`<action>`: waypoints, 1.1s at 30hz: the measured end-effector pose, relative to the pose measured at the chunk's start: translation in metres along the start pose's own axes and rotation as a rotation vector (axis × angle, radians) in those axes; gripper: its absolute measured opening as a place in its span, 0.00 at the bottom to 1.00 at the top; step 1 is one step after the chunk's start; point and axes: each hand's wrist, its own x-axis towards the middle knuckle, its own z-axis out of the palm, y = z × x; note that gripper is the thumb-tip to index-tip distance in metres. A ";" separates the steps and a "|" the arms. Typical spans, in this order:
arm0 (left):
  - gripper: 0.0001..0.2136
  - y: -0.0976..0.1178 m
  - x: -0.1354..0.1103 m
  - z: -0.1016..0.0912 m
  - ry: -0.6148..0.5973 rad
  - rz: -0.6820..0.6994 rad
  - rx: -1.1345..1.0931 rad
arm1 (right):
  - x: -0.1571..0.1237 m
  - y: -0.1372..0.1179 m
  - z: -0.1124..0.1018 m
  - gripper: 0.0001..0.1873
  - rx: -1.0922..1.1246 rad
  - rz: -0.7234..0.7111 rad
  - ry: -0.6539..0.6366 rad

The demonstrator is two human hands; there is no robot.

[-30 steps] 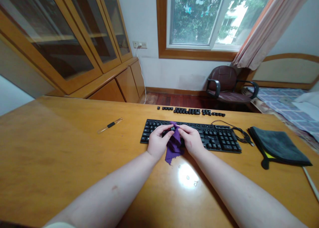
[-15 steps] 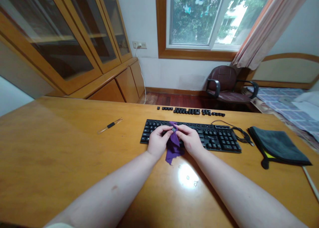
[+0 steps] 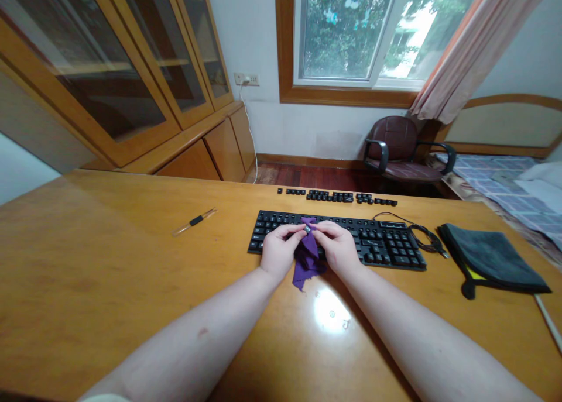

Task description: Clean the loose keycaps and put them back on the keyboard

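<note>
Over the black keyboard (image 3: 395,250), my two hands meet with fingertips pinched. Between them is a small dark keycap (image 3: 307,230), partly covered by fingers and cloth. My left hand (image 3: 281,250) grips the keycap from the left side. My right hand (image 3: 338,247) pinches a purple cloth (image 3: 308,264) against it. The cloth hangs down past the keyboard's front edge, its ragged tip near the desk. Some of the keyboard's middle keys are hidden behind my hands. Along its top row, bare switch spots show without caps.
Loose keycaps (image 3: 329,196) lie in rows near the desk's far edge. Left of the keyboard is a thin clear tool with a black grip (image 3: 195,220). A coiled cable (image 3: 428,238) and a folded grey cloth (image 3: 492,258) lie to the right. Beyond the desk stands a chair (image 3: 395,144).
The hands stay in place over the keyboard. The fingertips and cloth have shifted slightly, and the keycap between them shows a little more.
</note>
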 end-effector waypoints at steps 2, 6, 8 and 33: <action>0.08 0.001 0.000 0.000 -0.003 0.007 0.001 | -0.001 0.000 0.001 0.11 0.004 0.001 -0.049; 0.08 0.004 0.000 -0.001 -0.012 0.010 0.011 | -0.001 0.000 0.001 0.12 0.003 0.021 -0.050; 0.08 0.004 0.001 -0.001 -0.022 -0.003 0.008 | 0.000 -0.001 0.001 0.09 0.005 0.030 -0.007; 0.09 0.002 0.001 0.000 -0.041 -0.072 -0.085 | 0.004 -0.001 -0.001 0.06 0.126 0.136 -0.005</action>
